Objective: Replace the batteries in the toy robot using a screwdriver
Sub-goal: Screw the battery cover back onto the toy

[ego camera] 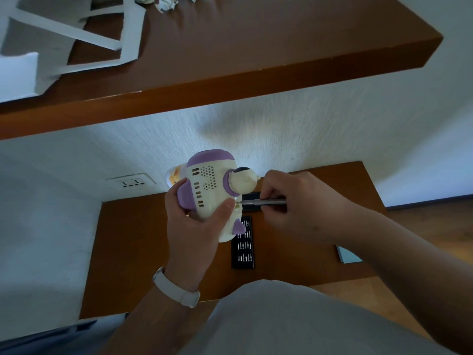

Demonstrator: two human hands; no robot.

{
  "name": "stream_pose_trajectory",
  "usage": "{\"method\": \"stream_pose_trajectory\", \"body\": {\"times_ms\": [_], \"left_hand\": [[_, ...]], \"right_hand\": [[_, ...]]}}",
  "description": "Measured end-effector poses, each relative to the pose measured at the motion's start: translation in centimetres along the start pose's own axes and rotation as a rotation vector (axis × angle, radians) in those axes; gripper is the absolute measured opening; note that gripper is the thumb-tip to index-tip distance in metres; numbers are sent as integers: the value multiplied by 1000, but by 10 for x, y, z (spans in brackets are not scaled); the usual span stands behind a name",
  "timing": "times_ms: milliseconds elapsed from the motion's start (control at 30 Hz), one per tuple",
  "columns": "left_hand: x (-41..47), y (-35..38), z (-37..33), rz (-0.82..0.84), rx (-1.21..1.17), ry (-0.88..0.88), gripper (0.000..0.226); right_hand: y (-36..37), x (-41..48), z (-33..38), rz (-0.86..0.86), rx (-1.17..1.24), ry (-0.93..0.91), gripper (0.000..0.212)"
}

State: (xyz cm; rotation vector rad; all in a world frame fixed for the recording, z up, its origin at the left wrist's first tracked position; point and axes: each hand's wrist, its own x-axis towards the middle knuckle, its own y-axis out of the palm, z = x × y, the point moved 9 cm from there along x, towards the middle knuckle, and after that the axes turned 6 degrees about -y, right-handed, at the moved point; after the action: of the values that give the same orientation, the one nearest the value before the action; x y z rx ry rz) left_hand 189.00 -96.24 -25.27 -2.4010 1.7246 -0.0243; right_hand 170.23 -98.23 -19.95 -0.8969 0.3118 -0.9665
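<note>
Toy robot (210, 187): cream body with purple trim, held in the air above the desk (143, 252), lying on its side with the round head pointing right and the vented back facing the camera.
Left hand (194, 226): wrapped round the robot's lower body from below; the thumb lies across the cream shell just beside a small recess, and the fingers curl behind the purple part on the left.
Right hand (294, 203): fingers gathered and pinching the screwdriver (266, 201) near its rear end.
Screwdriver: slim, silver and about level, with its tip at the recess in the robot's body, close to the left thumb.
Bit tray (243, 249): black, with rows of small metal bits; it lies flat on the desk directly under the robot and is partly hidden by it.
Black strip (252, 194): on the desk behind the screwdriver; what it is cannot be told.
Watch strap (176, 288): white, on the left wrist.
Pale blue item (349, 256): flat, at the desk's right edge, partly covered by the right forearm.
Wall socket (130, 181): on the white wall left of the desk.
Shelf (230, 67): brown, above the desk, carrying white frames (76, 34) and crumpled paper (166, 3).
</note>
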Motion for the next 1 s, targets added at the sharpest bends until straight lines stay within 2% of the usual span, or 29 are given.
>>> {"method": "stream_pose_trajectory", "body": {"times_ms": [200, 400, 533, 733, 900, 1000], "left_hand": [[-2, 1, 1, -10, 27, 1, 76], [-5, 3, -1, -11, 57, 5, 85], [-6, 3, -1, -14, 48, -4, 85], [-7, 4, -1, -14, 36, -3, 82], [-8, 3, -1, -25, 31, 7, 77], [-9, 2, 2, -29, 30, -5, 83]], "right_hand": [[-1, -2, -5, 18, -14, 28, 8], [2, -3, -11, 36, -77, 70, 27], [-1, -3, -8, 35, 2, 37, 5], [-5, -7, -5, 17, -18, 44, 16], [-1, -6, -6, 34, -73, 66, 17], [3, -6, -9, 59, -91, 85, 22]]}}
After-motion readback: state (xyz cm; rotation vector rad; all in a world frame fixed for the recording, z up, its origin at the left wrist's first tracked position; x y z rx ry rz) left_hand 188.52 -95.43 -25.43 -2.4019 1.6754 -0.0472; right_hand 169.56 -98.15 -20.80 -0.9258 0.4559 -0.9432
